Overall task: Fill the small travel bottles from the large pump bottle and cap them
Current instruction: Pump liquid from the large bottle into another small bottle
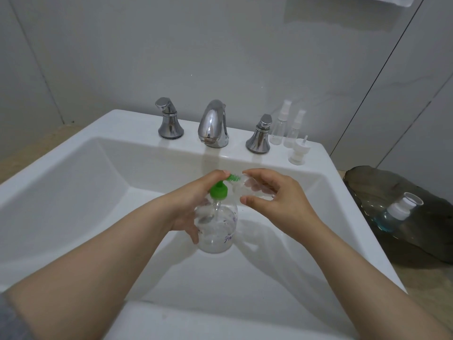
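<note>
Over the sink [73, 180], the left hand [193, 202] grips the pump bottle [218, 229] by its body, a finger on the green pump head [219, 190], while the right hand [279, 202] pinches a small travel bottle [252, 186] at the spout; light, thin, likely slippery plastic, best held mid-body.

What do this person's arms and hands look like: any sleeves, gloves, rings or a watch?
Both the left hand and right hand are bare: no gloves, rings or watch show. Forearms are uncovered; a grey sleeve edge shows on the left arm.
</note>
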### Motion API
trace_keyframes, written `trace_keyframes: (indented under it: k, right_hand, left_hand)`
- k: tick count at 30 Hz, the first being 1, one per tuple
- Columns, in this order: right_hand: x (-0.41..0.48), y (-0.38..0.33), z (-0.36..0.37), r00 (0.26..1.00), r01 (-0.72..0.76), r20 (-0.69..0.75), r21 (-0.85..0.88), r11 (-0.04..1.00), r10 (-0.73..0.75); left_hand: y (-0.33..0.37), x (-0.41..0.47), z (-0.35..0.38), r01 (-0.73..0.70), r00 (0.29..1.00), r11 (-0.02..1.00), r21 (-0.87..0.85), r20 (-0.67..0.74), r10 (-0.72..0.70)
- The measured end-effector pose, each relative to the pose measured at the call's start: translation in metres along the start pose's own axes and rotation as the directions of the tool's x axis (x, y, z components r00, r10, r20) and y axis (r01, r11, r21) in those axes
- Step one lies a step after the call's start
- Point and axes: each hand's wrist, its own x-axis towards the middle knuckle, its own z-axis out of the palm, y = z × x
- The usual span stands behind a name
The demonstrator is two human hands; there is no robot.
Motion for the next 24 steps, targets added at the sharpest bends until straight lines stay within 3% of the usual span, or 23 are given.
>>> trace_keyframes:
  k: [24]
  right_hand:
    - [0.0002, -0.0009, 0.0004, 1.0, 0.013, -0.011, 0.004, 1.0, -0.013]
  left_hand:
    - [0.0027, -0.0022, 0.0025, -0.012, 1.0, 1.0, -0.005, -0.005, 0.012]
